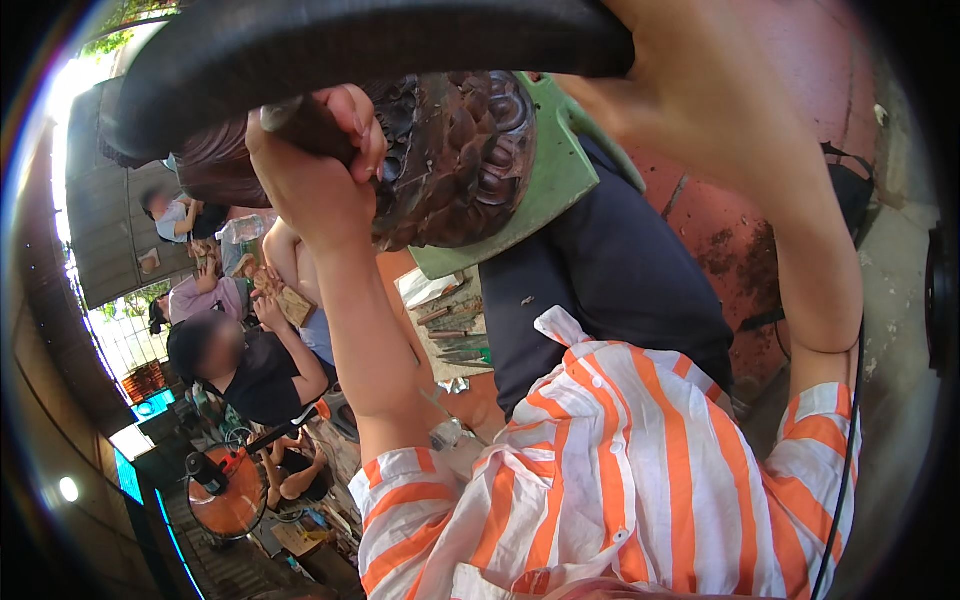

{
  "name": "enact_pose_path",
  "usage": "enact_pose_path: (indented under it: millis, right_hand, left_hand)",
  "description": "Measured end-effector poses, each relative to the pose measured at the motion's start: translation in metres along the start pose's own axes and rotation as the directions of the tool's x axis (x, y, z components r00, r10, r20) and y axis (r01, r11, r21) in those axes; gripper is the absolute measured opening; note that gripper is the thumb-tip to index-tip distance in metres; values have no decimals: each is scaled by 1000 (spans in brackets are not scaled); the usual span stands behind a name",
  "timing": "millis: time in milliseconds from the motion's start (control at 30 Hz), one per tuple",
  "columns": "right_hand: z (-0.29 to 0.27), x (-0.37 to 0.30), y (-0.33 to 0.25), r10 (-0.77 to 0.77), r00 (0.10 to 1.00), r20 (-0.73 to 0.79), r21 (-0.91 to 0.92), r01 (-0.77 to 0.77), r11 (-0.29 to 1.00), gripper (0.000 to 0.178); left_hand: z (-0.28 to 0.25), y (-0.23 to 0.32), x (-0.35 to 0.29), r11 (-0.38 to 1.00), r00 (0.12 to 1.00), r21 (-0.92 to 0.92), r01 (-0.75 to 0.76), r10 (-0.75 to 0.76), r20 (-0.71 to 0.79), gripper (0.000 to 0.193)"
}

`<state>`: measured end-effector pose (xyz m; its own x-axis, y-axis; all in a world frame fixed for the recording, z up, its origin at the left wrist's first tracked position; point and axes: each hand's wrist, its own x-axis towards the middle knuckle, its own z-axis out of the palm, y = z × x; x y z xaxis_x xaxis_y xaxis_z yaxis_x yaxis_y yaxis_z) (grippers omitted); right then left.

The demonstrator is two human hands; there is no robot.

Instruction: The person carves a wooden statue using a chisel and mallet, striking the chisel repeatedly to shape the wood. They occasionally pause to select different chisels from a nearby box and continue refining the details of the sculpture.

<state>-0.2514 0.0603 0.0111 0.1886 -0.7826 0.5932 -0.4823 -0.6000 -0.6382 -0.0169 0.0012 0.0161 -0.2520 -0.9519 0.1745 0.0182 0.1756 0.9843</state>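
Green board point(562, 172), upper centre, is seemingly steadying the dark carving point(445, 175); the left hand point(318, 190) is gripping a handle point(312, 130); right hand point(632, 92), grip unclear.

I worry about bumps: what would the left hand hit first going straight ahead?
The left hand would likely meet the dark curved bar first, but depth is unclear: the bar may pass nearer the camera.

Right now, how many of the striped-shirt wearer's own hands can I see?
2: the left hand grips a dark handle in front of the carved wood; the right hand, partly cut off by the top edge, is beside the dark curved object.
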Motion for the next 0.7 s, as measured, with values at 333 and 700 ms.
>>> enact_pose_path:
  millis: [333,700]
  right_hand:
    - [-1,-17,25,-120,965,-233,44,133,990,38]
    - [18,-65,15,395,869,-297,357,-282,890,25]
  left_hand:
    - [-68,21,0,481,889,-876,-6,404,216,46]
    - [26,38,-72,771,942,597,-220,326,-73,37]
